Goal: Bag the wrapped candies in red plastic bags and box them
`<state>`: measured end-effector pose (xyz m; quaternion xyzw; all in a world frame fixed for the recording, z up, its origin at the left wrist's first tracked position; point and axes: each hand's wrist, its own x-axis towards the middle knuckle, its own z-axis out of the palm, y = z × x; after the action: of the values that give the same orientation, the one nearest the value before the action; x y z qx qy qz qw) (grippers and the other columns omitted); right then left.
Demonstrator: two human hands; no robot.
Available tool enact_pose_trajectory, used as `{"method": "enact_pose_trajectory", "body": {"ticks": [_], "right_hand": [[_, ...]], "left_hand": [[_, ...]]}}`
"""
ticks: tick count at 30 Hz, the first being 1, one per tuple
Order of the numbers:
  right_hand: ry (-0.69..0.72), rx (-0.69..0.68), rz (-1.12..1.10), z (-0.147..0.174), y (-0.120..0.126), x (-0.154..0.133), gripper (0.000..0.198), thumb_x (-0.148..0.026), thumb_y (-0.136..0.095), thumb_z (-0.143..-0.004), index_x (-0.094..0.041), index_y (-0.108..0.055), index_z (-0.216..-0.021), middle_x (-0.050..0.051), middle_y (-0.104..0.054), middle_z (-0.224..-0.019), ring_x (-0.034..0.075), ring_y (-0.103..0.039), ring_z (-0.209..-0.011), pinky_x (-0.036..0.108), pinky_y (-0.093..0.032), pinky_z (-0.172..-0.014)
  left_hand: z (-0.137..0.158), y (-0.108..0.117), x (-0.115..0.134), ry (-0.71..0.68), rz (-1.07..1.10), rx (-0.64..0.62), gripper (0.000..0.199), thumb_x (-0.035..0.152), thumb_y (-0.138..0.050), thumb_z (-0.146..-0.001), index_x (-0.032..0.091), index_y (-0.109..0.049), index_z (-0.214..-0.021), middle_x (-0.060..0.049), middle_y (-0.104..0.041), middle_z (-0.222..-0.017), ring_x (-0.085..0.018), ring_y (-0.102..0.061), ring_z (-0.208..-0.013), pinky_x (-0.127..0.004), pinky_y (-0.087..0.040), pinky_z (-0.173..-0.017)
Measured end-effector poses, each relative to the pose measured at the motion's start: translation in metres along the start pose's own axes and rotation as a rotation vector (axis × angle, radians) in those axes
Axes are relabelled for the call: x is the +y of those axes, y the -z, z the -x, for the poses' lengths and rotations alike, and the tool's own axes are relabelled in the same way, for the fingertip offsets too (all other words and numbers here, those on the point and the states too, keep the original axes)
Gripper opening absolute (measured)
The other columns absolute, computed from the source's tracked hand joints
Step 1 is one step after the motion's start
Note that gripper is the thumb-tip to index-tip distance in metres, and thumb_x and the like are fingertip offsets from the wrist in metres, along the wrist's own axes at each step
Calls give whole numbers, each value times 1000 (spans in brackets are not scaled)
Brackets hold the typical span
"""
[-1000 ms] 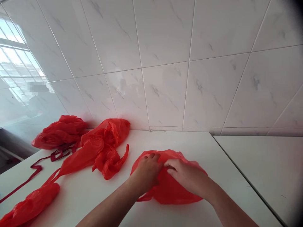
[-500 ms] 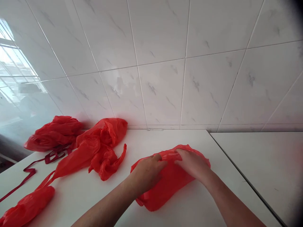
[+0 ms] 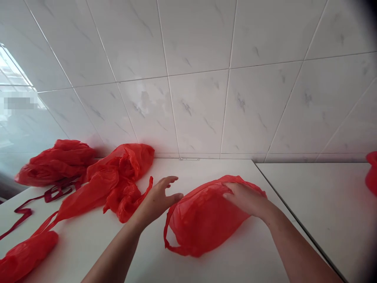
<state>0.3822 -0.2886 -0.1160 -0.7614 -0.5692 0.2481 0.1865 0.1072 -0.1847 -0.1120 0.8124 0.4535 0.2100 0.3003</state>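
Observation:
In the head view, a thin red plastic bag point(image 3: 203, 228) lies on the white table, its mouth spread apart and a loop handle hanging at its left side. My right hand point(image 3: 243, 199) is at the upper right of the bag, thumb and fingers closed on the film near the raised rim; some fingertips are hidden in its folds. Left of the bag, my left hand point(image 3: 159, 198) hovers with fingers apart and nothing in them. Its thumb is close to the bag's left edge.
Crumpled red bags point(image 3: 118, 181) and a bigger red bundle point(image 3: 59, 163) lie at left, with a dark red ribbon point(image 3: 25, 212) and a rolled red bag point(image 3: 29, 251). A tiled wall point(image 3: 194, 106) rises behind. Something red point(image 3: 372, 173) shows at the right edge.
My left hand has let go of the bag and moved left, its fingers spreading. The bag's mouth has opened wider and its left handle now shows. My right hand has stayed at the bag.

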Motion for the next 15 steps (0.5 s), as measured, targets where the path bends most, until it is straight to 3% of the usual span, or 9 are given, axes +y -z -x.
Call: {"method": "enact_pose_trajectory", "body": {"ticks": [3,6,10,13,15], "right_hand": [[-13,-3,36,4,1,-9,16,-35,-43,-87,-23,-51,-81,0,-55,-77,16,-52,-66,26,-34,-53],[7,-22,86,11,-2,-24,16,-29,-40,-87,-21,-47,-75,1,-55,-77,16,-53,-65,27,-36,-54],[147,-4,31,37,0,-46,20,-31,-41,-89,-23,-58,-97,3,-61,-107,20,-59,-94,30,-47,-75],[192,107,-8,68,9,-50,35,-37,-41,-92,-35,-52,-125,-2,-54,-130,20,-51,-117,33,-46,-92],[175,223,15,92,14,-37,39,-39,-41,-92,-41,-48,-130,-6,-49,-136,19,-46,-124,33,-42,-100]], "left_hand": [[10,2,-14,107,107,-201,76,44,-69,-70,32,-34,-137,-9,-49,-129,-25,-56,-108,-33,-53,-77],[12,-12,-20,146,235,-360,73,32,-65,-72,30,-33,-137,-6,-60,-106,-17,-63,-77,-29,-52,-63],[4,-39,-17,153,463,-261,50,20,-55,-74,20,-45,-122,3,-58,-74,-12,-58,-58,-24,-47,-55],[-2,-51,-17,167,633,-122,40,28,-58,-77,18,-48,-114,5,-53,-68,-10,-54,-52,-22,-42,-50],[-4,-56,-22,165,726,-78,42,37,-61,-77,18,-49,-111,5,-53,-67,-11,-54,-54,-21,-41,-50]]}}
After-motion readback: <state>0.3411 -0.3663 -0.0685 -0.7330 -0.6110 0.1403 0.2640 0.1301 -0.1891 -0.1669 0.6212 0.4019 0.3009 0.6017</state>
